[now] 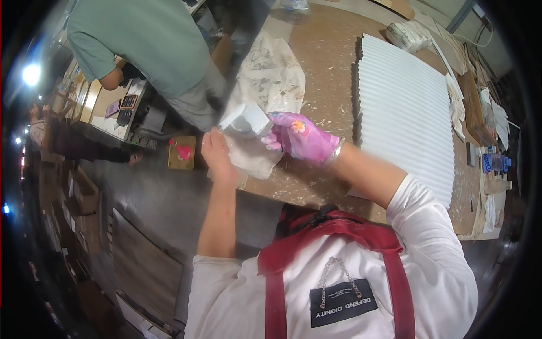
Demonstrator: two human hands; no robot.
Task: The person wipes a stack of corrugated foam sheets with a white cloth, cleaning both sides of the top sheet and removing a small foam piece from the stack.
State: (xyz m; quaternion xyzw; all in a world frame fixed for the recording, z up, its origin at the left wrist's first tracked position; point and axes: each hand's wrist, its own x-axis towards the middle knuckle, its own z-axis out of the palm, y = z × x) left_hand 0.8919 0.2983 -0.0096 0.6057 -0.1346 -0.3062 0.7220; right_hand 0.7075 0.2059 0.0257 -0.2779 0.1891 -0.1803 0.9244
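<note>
The right hand [305, 137], gloved in pink, is curling its fingers and thumb around one end of a white box [248, 121]. The bare left hand [215, 150] is meeting the other end, half curled; blur is hiding its fingertips, so I cannot tell whether it is gripping. The box is sitting over a stained cloth [265, 73] at the edge of the counter [330, 62].
</note>
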